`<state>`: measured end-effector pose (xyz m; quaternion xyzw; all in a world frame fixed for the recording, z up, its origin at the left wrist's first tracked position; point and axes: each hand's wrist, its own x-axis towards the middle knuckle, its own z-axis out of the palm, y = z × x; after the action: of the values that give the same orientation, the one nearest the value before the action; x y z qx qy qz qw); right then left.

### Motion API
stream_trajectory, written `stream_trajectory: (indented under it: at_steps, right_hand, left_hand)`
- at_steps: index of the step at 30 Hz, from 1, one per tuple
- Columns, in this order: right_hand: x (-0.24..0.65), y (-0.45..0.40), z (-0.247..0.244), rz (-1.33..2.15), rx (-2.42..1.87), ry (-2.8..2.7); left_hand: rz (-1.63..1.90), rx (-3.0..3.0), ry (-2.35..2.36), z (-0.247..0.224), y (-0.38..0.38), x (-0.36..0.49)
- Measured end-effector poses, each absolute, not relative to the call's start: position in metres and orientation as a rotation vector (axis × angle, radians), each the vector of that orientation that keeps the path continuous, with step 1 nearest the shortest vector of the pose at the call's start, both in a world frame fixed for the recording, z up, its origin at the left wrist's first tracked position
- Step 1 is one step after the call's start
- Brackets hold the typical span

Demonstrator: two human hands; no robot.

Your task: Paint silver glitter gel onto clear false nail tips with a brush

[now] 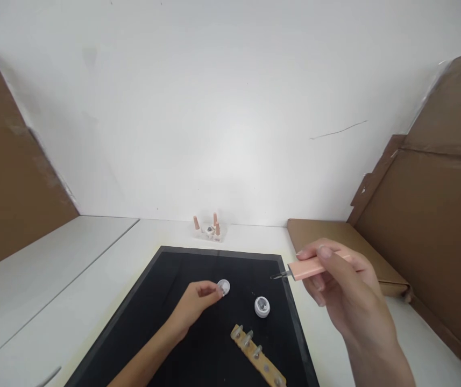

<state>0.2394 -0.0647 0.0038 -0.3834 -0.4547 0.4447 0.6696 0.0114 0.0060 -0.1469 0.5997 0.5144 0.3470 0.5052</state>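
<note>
My right hand [345, 285] is closed around the flat pink handle of a slim tool [311, 267]. Its thin, dark-looking metal tip points left, above the right part of the black mat. With thumb and fingertips pinched, my left hand [200, 301] is at the edge of a small round white lid [224, 285] over the mat. Between the hands stands a small white round jar [262, 307] with silvery contents. Nearer to me lies a tan strip [254, 352] bearing several clear nail tips set crosswise.
The black mat [198, 263] covers the middle of the white table [105, 252]. Behind it, against the white wall, sit nail polish bottles with pink caps [197, 223]. A flat cardboard box [323, 228] lies at the right, and cardboard panels [16, 156] stand on both sides.
</note>
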Motion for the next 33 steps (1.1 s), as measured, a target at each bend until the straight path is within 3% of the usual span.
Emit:
stream_trajectory:
  at_steps: [12,33]
  right_hand:
    - [0.248,-0.061,0.004,0.913,-0.933,-1.123]
    - [0.214,-0.056,-0.007,1.162,-0.779,-1.147]
  left_hand:
    - [1.084,1.282,0.710,-0.024,0.002,0.051]
    - [1.015,1.151,0.344,-0.015,-0.017,0.042]
